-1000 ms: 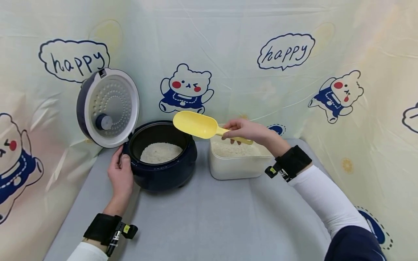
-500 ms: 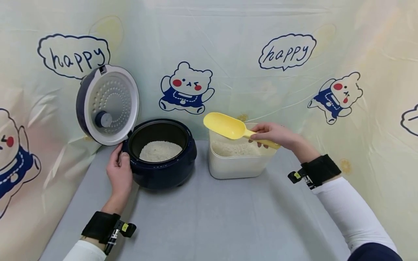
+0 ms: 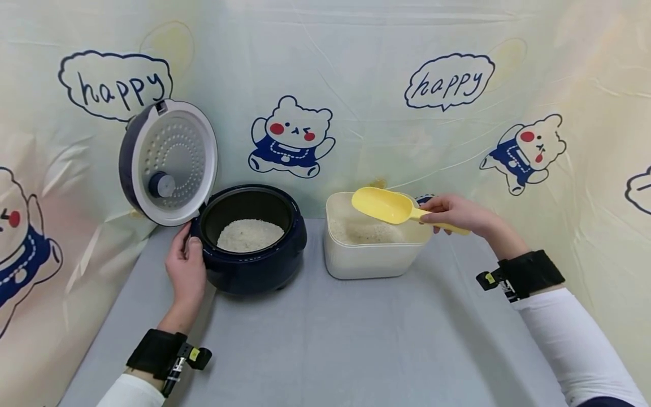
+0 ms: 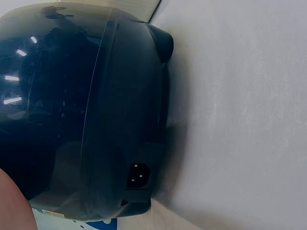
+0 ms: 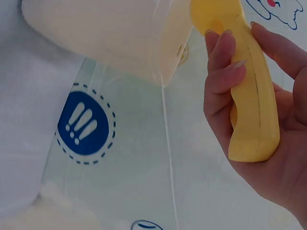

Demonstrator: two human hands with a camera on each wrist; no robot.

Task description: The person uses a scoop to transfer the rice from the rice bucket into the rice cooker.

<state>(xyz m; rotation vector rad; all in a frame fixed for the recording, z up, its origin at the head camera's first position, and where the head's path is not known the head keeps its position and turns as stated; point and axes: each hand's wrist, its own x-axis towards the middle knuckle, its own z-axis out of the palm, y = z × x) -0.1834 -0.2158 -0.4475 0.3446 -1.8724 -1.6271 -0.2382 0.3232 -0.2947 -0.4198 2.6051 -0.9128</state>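
Grey table cover [image 3: 330, 345] in the foreground, with a pale backdrop sheet [image 3: 356, 85] printed with bears and "happy" bubbles behind.

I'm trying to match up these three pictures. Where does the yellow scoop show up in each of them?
Head view: the yellow scoop is right of centre, above the white container, held by the right hand.
Left wrist view: not in it; only the dark cooker on the grey table shows.
Right wrist view: its handle is at upper right, gripped by the fingers.
Shared landmark: the white container, at upper left in the right wrist view.
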